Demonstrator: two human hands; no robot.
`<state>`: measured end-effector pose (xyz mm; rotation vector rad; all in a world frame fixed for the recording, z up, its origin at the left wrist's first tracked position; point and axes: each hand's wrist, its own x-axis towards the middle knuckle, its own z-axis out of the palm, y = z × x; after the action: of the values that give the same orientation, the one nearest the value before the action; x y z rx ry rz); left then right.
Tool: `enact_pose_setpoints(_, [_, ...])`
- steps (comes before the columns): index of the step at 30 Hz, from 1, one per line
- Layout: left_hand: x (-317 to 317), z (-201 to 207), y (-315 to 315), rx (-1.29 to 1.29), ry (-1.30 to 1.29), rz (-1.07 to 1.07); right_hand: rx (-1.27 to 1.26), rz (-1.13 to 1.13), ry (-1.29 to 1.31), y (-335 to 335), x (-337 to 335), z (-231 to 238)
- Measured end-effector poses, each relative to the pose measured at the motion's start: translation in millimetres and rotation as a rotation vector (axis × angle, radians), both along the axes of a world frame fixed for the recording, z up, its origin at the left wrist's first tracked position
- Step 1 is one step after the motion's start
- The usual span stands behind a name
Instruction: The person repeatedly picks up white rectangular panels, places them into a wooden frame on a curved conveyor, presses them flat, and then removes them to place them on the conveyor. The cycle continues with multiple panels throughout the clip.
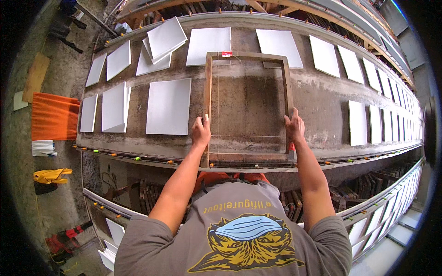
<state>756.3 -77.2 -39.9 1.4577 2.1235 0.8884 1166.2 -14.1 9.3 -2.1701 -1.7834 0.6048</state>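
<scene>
Between my hands is a rectangular wooden frame (208, 87), held over the long brown table (317, 119). My left hand (201, 130) is closed round its left side, thumb pointing away from me. On the opposite side, my right hand (295, 125) grips the right bar. Thin strings cross the inside of the frame, one along its left and one near its close end. A red tag (226, 54) sits on the far bar, and another red piece shows by the near right corner. White square panels lie beyond and beside the frame, the closest being a white panel (169, 106) left of it.
More white panels (324, 55) lie in two rows along the table, some stacked at the left. Small coloured pegs line the table edges. Behind me stands another table with panels (116, 231). An orange cloth (55, 116) and a yellow item (52, 175) are on the left.
</scene>
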Motion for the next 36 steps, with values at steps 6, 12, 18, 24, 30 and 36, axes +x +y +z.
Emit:
enact_pose_setpoints(6, [9.3,10.4,-6.9,0.033,0.009,0.043,0.018,-0.004,0.006,-5.6,0.4,3.0])
enact_pose_setpoints(12, [7.5,7.9,-6.7,0.038,0.004,-0.015,0.115,0.025,-0.004,-10.9,4.4,-5.6])
enact_pose_setpoints(18, [8.2,4.6,-8.8,0.075,0.014,-0.05,0.071,0.01,0.018,-9.8,2.7,0.0])
enact_pose_setpoints(24, [10.7,10.2,-8.4,0.003,-0.005,-0.061,0.019,-0.008,0.033,-9.4,0.5,3.2])
enact_pose_setpoints(30, [9.0,3.1,-8.6,0.023,0.208,-0.079,0.101,0.013,0.025,-11.8,5.9,-8.1])
enact_pose_setpoints(36, [6.1,5.8,-12.6,0.073,0.127,-0.032,0.011,0.006,-0.097,-7.9,-5.9,7.9])
